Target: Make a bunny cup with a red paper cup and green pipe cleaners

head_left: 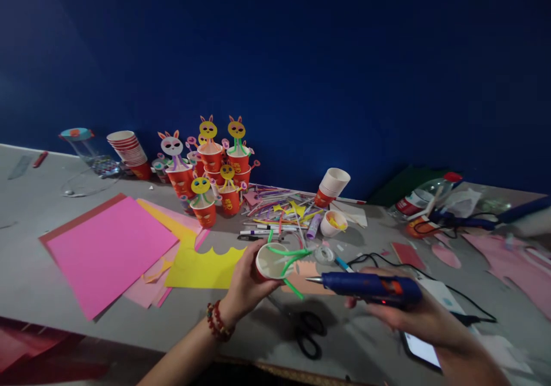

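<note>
My left hand [248, 277] is wrapped around a paper cup [267, 259], tilted so its white inside faces me. Green pipe cleaners [297, 255] stick out over the cup's rim. In my right hand [400, 311] is a blue glue gun [365, 285], its metal nozzle pointing left toward the cup, apart from it. A small red light glows on the gun's side. Beneath the hands lie black-handled scissors [307, 331], partly hidden by the cup. A roll of clear tape [324, 254] rests just past the pipe cleaners.
Finished cup figures [202, 202] with animal faces stand at the back, left of a pile of pipe cleaners [279, 202]. Pink paper [112, 248] and yellow paper [202, 271] lie left. A phone [424, 351], black cable [451, 291] and plastic bottle [419, 199] are at right.
</note>
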The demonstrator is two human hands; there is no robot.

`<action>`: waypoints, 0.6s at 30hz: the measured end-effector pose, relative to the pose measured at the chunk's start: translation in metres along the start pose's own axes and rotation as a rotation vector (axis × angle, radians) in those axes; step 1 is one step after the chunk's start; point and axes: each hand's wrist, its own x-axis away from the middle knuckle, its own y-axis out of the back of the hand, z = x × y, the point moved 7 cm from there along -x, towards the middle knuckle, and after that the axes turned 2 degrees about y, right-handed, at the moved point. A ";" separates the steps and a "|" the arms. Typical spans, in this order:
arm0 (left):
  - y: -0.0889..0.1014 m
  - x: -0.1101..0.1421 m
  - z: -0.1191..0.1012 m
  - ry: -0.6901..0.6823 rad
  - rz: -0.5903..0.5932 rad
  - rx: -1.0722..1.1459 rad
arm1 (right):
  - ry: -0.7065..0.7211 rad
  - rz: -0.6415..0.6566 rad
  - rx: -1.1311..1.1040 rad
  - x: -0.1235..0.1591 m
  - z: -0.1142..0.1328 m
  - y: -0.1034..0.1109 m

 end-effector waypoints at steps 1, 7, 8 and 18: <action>0.000 0.000 -0.001 -0.003 -0.003 0.004 | 0.041 0.060 0.045 -0.003 0.007 -0.005; -0.001 -0.001 -0.006 -0.036 0.007 0.010 | 0.120 -0.024 0.269 -0.013 0.025 -0.007; -0.001 -0.001 -0.006 -0.038 0.011 0.009 | 0.123 -0.027 0.278 -0.013 0.026 -0.008; -0.004 0.002 0.003 -0.024 0.056 -0.008 | 0.165 -0.005 0.343 -0.016 0.020 -0.017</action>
